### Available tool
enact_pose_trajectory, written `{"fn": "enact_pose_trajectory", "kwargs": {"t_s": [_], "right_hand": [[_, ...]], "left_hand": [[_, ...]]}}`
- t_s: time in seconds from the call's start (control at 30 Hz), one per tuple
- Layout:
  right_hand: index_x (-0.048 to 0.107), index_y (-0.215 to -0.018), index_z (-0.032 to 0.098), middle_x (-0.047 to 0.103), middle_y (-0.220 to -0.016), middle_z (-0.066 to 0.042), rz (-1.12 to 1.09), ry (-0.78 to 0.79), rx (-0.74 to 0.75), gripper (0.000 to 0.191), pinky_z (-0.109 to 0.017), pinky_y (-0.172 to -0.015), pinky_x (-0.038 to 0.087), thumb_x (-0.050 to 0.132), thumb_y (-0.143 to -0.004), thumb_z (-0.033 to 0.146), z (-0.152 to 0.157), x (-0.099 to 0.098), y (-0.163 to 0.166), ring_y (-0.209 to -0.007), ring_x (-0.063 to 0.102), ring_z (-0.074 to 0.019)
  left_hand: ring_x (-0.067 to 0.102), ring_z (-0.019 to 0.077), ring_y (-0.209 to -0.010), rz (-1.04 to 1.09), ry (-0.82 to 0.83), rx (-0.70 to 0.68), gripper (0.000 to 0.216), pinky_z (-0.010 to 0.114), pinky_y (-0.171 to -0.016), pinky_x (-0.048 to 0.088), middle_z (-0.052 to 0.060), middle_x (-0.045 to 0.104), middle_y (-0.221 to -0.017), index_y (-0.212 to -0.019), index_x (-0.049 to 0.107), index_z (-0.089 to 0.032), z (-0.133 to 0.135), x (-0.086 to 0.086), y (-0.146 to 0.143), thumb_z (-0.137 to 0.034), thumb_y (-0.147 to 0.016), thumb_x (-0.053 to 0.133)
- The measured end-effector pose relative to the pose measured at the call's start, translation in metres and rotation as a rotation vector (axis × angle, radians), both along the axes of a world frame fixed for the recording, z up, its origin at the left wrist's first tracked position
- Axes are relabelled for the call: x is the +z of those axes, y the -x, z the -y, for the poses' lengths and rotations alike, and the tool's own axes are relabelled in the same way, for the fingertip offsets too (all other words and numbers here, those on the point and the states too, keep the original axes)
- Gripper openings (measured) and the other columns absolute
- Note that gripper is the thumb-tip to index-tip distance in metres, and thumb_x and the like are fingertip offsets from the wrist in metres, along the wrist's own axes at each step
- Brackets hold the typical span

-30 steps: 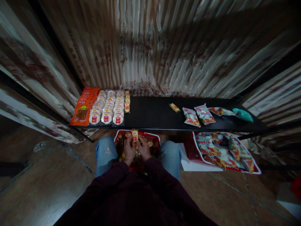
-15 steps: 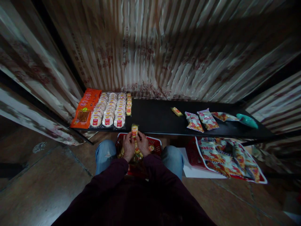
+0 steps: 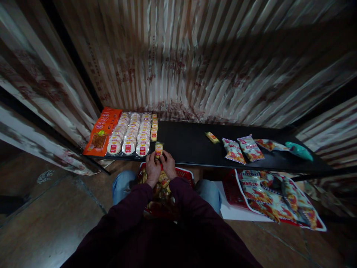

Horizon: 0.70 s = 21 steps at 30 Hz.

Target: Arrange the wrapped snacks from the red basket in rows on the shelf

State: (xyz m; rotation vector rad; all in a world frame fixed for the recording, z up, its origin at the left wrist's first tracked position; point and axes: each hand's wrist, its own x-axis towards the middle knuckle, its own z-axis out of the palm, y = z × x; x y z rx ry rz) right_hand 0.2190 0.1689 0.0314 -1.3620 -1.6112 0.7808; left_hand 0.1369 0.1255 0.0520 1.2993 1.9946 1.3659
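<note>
At the far left of the black shelf (image 3: pixel 189 143) lie the orange packets (image 3: pixel 102 132), and just beside them the rows of round white cakes (image 3: pixel 131 134) in clear wrap, each with a red label. Along the right edge of those rows runs a narrow line of small yellow packets (image 3: pixel 154 128).

At the near end of that line, right over the front edge of the shelf, is the small yellow snack packet (image 3: pixel 158 149) I am holding. I judge it light and a little crinkly, with a slick film wrapper and something soft or crumbly inside, so it should be pinched at its lower end and sides, not squeezed across the middle.

My left hand (image 3: pixel 152 168) is closed narrowly on the packet's left side, fingertips on the wrapper. My right hand (image 3: pixel 169 166) matches it on the right side, fingers drawn in to a pinch. Both hold the packet upright between them.

Below my hands, between my knees, sits the red basket (image 3: pixel 185 175) with more wrapped snacks. Further right on the shelf lie a single yellow bar (image 3: pixel 212 137), two red-and-white snack bags (image 3: pixel 242 149) and a teal packet (image 3: pixel 299 150).
</note>
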Motion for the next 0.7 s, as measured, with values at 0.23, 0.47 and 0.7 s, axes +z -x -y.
{"fn": "enact_pose_trajectory", "kwargs": {"t_s": [0.23, 0.47, 0.7], "right_hand": [[0.065, -0.113, 0.02, 0.068, -0.107, -0.009, 0.006, 0.018, -0.023, 0.034, -0.036, -0.092, 0.047, 0.051, -0.083, 0.027, -0.022, -0.002, 0.008, -0.098, 0.061, -0.0212], [0.065, -0.113, 0.019, 0.068, -0.109, -0.009, 0.071, 0.025, -0.009, 0.034, -0.035, -0.093, 0.046, 0.05, -0.084, 0.024, -0.041, -0.005, 0.016, -0.1, 0.06, -0.0211], [0.064, -0.113, 0.017, 0.068, -0.11, -0.011, 0.109, 0.056, -0.003, 0.033, -0.036, -0.093, 0.047, 0.05, -0.083, 0.022, -0.059, -0.01, 0.022, -0.102, 0.061, -0.0223]], "left_hand": [[0.053, 0.0214, -0.113, 0.043, -0.034, -0.003, 0.041, 0.04, -0.104, 0.042, 0.01, 0.058, -0.115, -0.115, 0.057, -0.02, -0.014, -0.004, 0.002, -0.009, -0.078, 0.045], [0.05, 0.021, -0.118, 0.029, -0.059, -0.013, 0.039, 0.041, -0.108, 0.037, 0.01, 0.057, -0.122, -0.11, 0.059, -0.019, -0.027, -0.009, 0.006, -0.007, -0.077, 0.043], [0.049, 0.0218, -0.122, 0.018, -0.072, -0.022, 0.039, 0.042, -0.11, 0.035, 0.013, 0.057, -0.126, -0.114, 0.06, -0.016, -0.04, -0.013, 0.008, -0.011, -0.08, 0.042]]}}
